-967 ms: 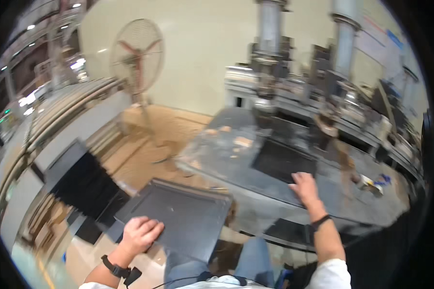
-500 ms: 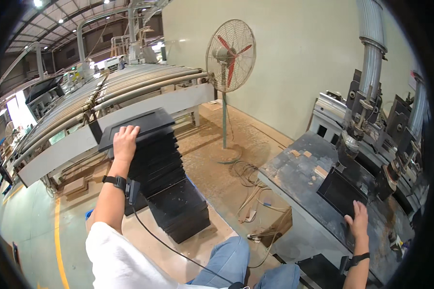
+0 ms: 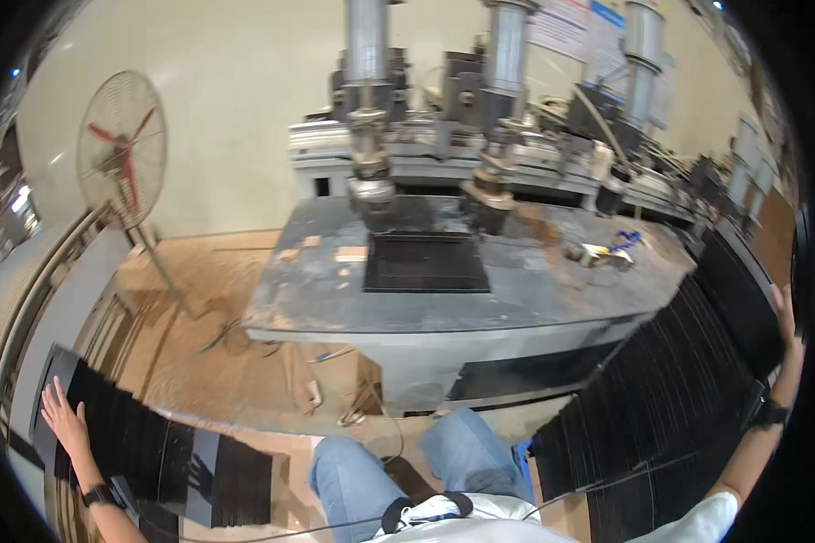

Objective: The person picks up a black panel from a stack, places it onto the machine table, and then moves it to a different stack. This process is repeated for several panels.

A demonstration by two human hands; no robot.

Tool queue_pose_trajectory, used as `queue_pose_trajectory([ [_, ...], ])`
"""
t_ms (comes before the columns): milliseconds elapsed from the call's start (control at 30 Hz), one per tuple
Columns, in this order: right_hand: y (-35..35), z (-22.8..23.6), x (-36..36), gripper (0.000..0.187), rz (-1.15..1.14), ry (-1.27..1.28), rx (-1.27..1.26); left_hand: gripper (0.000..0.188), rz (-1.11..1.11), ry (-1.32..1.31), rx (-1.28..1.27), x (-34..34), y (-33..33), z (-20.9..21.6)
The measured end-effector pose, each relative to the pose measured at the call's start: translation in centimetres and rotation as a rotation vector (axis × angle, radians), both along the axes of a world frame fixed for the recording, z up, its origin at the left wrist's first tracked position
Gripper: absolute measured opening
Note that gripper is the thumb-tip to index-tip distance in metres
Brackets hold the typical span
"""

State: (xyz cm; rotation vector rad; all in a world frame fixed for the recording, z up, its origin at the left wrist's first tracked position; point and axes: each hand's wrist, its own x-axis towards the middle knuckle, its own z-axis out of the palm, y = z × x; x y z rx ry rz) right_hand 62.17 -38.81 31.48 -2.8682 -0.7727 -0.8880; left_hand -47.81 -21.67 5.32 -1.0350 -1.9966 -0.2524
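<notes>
My left hand [image 3: 65, 421] is open, fingers spread, over the top panel of a left stack of black panels [image 3: 127, 434]. At the far right, my right hand [image 3: 786, 317] is by the upper edge of a taller right stack of black panels [image 3: 666, 389]; its fingers look stretched out, though the view's rim hides part of it. Between the two stacks, a single black rectangular panel [image 3: 426, 264] with a raised edge lies flat on the grey machine table [image 3: 335, 303], below the machine heads, and neither hand touches it.
Two machine heads [image 3: 371, 185] with wide ducts stand over the table's back. Small wood scraps [image 3: 351, 254] and a blue-and-yellow item [image 3: 607, 253] lie on it. A pedestal fan [image 3: 122, 149] stands back left, beside a roller conveyor [image 3: 36, 271]. Cables [image 3: 358, 412] lie on the floor.
My view has swung right, bringing the table to the middle and the right stack into sight. My right hand has left the panel on the table for the right stack; my left hand stays at the left stack.
</notes>
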Motion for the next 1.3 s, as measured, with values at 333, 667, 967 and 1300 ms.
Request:
queue_pose_trajectory([
  [333,-0.8,-5.6,-9.0,0.033,0.286,-0.548,0.059,0.047,-1.611,-0.296,-0.294,53.6,19.4,-3.1],
  [667,17.6,-10.6,-17.8,0.043,1.399,-0.184,0.218,0.081,-1.303,-0.488,-0.616,64.9,27.2,-9.2],
  [967,29.3,-22.8,-20.7,0.032,1.512,0.027,0.175,0.077,-1.394,-0.432,-0.443,64.4,22.5,-8.9],
  [1300,39.0,-33.0,-23.9,0.046,1.521,0.116,-0.127,0.041,-1.422,0.083,-0.246,44.7,1.6,-6.2],
])
